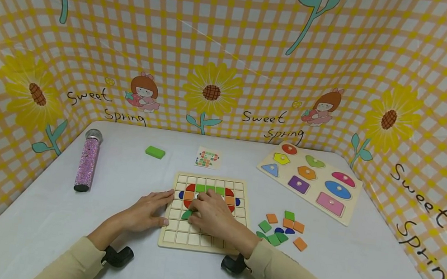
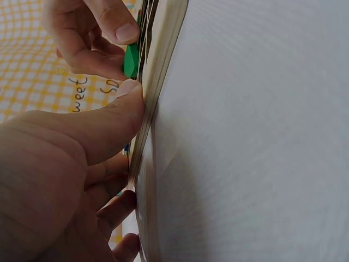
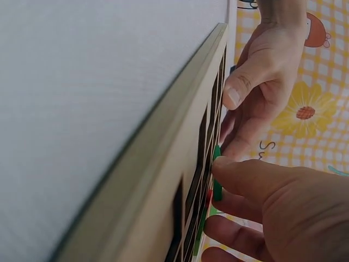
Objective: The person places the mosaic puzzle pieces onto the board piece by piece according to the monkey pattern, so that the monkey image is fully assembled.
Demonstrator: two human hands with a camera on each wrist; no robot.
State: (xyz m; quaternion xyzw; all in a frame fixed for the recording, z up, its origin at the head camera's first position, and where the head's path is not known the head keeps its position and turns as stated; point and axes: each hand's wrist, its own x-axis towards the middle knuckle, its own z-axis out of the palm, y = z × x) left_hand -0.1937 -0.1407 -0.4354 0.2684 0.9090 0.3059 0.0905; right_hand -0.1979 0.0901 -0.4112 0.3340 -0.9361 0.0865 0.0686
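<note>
My right hand is over the wooden grid board and pinches a green tile with a curved edge between thumb and finger, low against the grid. The left wrist view shows this green tile at the right fingertips. My left hand rests at the board's left edge, its thumb and fingertips touching the rim with fingers extended. Red, orange, green and blue tiles fill part of the board's upper rows; my right hand hides some of them.
Loose tiles in green, orange and blue lie right of the board. Behind it are a pattern card and a green block. A pink glittery microphone stands far left; a shape puzzle board lies back right.
</note>
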